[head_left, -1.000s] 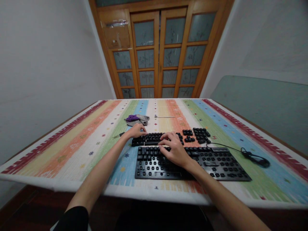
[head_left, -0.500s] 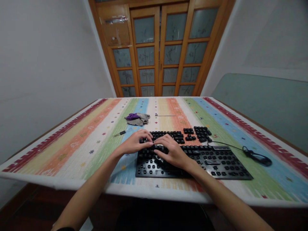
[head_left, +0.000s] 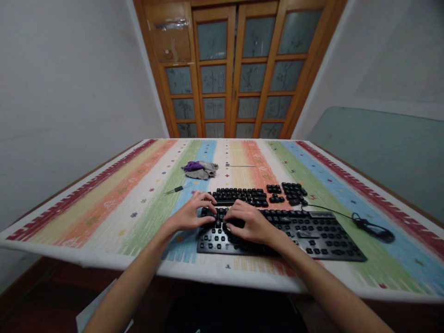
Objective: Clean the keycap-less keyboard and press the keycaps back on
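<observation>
A black keyboard (head_left: 333, 240) lies along the table's front edge; keycaps sit on its back row, while bare key switches show over much of the rest. My left hand (head_left: 192, 213) rests at its back left corner, thumb and fingers apart around the keys there. My right hand (head_left: 249, 223) is bent over the left part of the keyboard, its thumb and fingertips closed together on what looks like a small black keycap, mostly hidden by the fingers. Behind the keyboard, loose black keycaps (head_left: 239, 194) lie in rows, partly covered by my left fingers.
A grey and purple cloth (head_left: 201, 170) lies farther back, with a small black-handled tool (head_left: 178, 188) nearer me. A thin metal rod (head_left: 241, 165) lies beyond the keycaps. The coiled black cable (head_left: 376, 230) sits at right. A striped tablecloth (head_left: 104, 208) covers the table.
My hands have moved apart; the left has shifted slightly left, and the right fingers have curled in lower on the keyboard. Keys between the hands now show. The view has shifted slightly.
</observation>
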`<state>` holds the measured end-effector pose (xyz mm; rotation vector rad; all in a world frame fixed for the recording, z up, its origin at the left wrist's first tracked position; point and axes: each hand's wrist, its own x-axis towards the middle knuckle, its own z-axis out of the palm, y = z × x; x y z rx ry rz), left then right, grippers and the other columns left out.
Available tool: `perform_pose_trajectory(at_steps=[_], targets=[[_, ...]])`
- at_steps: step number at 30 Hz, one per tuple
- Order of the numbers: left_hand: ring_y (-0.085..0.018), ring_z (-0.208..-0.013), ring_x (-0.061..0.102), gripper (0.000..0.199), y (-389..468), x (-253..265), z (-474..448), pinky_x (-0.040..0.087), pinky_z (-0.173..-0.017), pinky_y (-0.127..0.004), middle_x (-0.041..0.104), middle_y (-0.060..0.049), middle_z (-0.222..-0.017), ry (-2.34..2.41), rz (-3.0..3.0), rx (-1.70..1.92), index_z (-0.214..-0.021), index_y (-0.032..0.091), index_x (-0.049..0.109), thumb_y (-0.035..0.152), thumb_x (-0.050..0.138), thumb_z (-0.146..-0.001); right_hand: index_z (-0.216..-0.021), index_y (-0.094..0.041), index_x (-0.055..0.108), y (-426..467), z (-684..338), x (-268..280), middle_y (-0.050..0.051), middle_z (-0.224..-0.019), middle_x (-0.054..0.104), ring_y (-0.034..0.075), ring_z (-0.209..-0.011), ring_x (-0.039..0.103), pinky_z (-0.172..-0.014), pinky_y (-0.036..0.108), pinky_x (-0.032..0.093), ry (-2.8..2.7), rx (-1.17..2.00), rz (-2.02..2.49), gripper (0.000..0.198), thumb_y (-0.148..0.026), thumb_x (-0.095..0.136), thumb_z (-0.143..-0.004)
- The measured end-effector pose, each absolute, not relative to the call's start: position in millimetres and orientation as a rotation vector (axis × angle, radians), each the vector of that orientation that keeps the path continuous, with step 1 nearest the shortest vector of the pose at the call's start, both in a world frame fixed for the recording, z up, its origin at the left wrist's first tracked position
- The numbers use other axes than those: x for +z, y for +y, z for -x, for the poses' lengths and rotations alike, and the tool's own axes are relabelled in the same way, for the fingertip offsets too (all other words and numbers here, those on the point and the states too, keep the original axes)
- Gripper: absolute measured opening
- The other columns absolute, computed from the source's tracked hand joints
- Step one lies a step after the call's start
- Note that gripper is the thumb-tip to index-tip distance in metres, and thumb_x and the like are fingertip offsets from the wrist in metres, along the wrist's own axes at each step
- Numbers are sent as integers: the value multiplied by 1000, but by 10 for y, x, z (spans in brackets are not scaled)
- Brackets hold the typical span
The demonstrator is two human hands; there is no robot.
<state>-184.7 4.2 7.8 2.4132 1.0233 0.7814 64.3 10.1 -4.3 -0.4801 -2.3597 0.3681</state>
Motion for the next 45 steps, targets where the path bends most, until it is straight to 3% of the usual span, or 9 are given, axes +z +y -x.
perform_pose_trajectory(at_steps=[10, 27, 45], targets=[[-24, -114, 50, 7, 48, 26, 1833, 38, -107, -44, 62, -5, -114, 997, -2453, 680, -89, 21, 71, 24, 73, -82, -84, -19, 70, 123, -629, -107, 6, -83, 70, 21, -82, 57, -74, 35, 50, -2433, 337, 480, 7, -13, 69, -82], [-22, -108, 50, 7, -19, -63, 1615, 43, -99, -40, 64, -5, -106, 882, -2474, 842, -91, 21, 70, 20, 71, -83, -77, -19, 72, 138, -640, -158, 6, -85, 69, 20, -84, 57, -72, 33, 50, -2434, 333, 528, 9, -11, 71, -82], [-23, -106, 51, 7, -41, -55, 1582, 45, -97, -42, 66, -6, -105, 881, -2490, 836, -89, 20, 68, 17, 67, -82, -81, -19, 73, 119, -658, -73, 6, -88, 65, 20, -86, 56, -72, 32, 50, -2466, 339, 529, 8, -12, 70, -84]])
